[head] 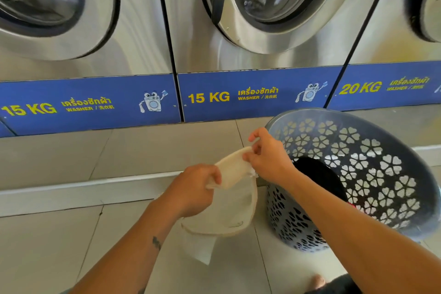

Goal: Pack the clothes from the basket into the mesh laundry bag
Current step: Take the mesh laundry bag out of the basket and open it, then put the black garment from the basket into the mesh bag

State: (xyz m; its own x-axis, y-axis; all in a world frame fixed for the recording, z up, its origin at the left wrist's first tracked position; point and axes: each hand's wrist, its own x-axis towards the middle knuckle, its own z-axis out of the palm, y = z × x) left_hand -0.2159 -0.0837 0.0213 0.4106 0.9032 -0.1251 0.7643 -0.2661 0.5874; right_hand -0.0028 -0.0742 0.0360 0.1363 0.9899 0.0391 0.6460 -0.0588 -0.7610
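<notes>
A white mesh laundry bag (229, 207) with a cream rim hangs above the tiled floor in the middle of the view. My left hand (193, 188) grips the near end of its rim. At the far end of the rim my right hand (267, 153) pinches the edge with fingers and thumb. The bag's mouth is held partly open between the two hands. To the right stands a grey plastic basket (372, 167) with flower-shaped holes, tilted toward me. Inside it lie dark clothes (319, 176), with a bit of red showing lower down.
A row of steel front-loading washers (260, 14) with blue base panels stands close ahead. A low tiled step (71, 188) runs across the floor in front of them. My knee (334, 284) shows at the bottom edge.
</notes>
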